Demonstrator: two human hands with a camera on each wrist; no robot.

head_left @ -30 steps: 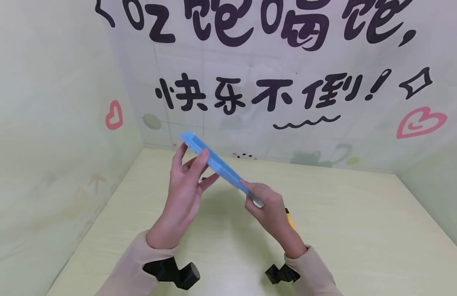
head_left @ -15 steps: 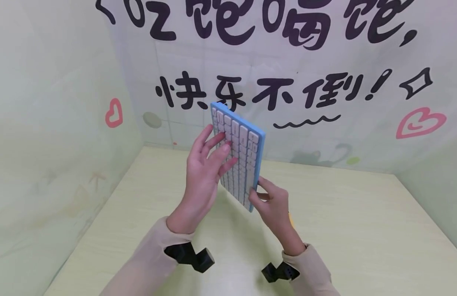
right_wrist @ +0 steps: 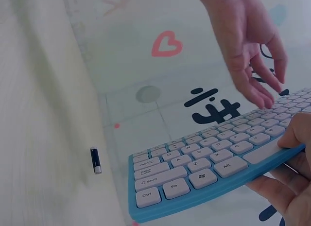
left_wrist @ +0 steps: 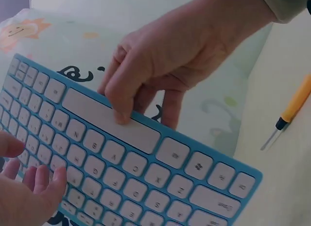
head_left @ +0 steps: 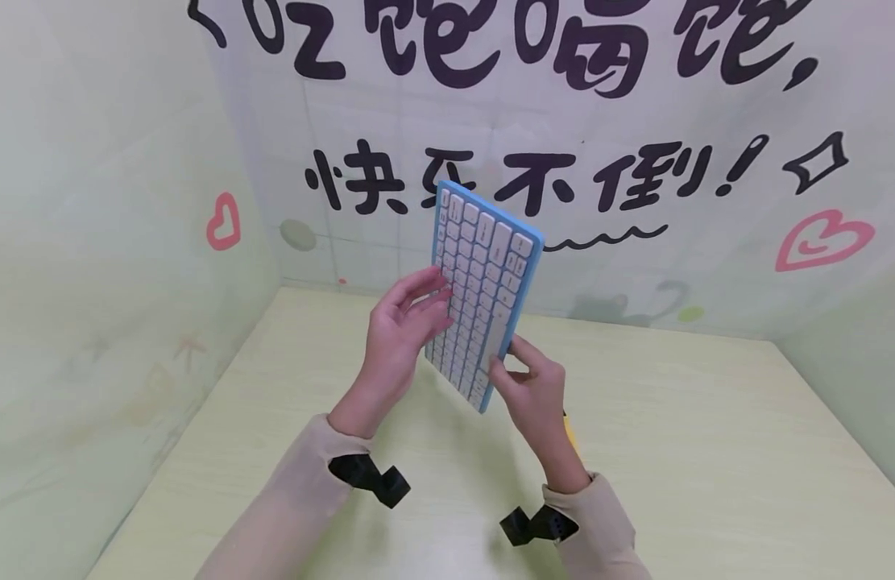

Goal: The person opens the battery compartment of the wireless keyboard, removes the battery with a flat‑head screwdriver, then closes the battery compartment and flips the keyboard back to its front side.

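A blue keyboard with white keys is held up above the table, steeply tilted, its keys turned to the left hand. My right hand pinches its long edge at the space bar, thumb on the bar and fingers behind, as the left wrist view shows. My left hand is at the opposite long edge, over the keys, with fingers loosely bent and not wrapped round it. In the right wrist view the left hand's fingertips are close to the top rows; whether they touch is hard to tell.
A screwdriver-like tool with an orange handle lies on the table beyond the right hand. On the table at the left is a small dark cylinder with a silver end, like a battery. A printed wall sheet stands behind.
From nearly edge-on, the keyboard has turned so its keys show, and its upper end has risen. My left hand has released its far end and moved right; the right hand kept its grip.
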